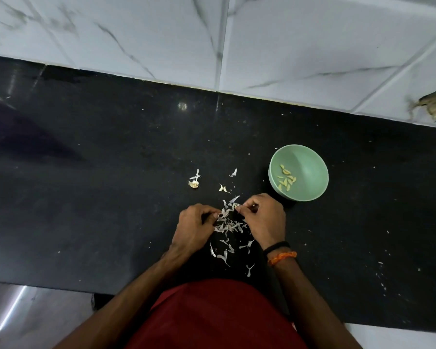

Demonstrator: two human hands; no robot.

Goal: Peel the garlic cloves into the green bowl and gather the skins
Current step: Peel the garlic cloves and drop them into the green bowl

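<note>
Both hands — left hand (195, 224), right hand (263, 217) — are pinching papery garlic skins (228, 226) near the counter's (111, 172) front edge; feather-light, tearable — pinching gently looks best. Green bowl (310, 157) is sitting just beside.

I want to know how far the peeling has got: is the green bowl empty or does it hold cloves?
Not empty: the bowl stands upright with a small cluster of peeled cloves at its bottom, far from full.

Round pale-green bowl (310, 157): one. Peeled yellowish garlic cloves (286, 181) inside it: about ten, exact count unclear. Whitish unpeeled cloves (223, 188) on the black desk (111, 172): two. Dried garlic root stub (193, 184): one. Papery white skins (228, 226): several dozen, uncountable. Hands: left hand (195, 229), right hand (263, 217).
</note>
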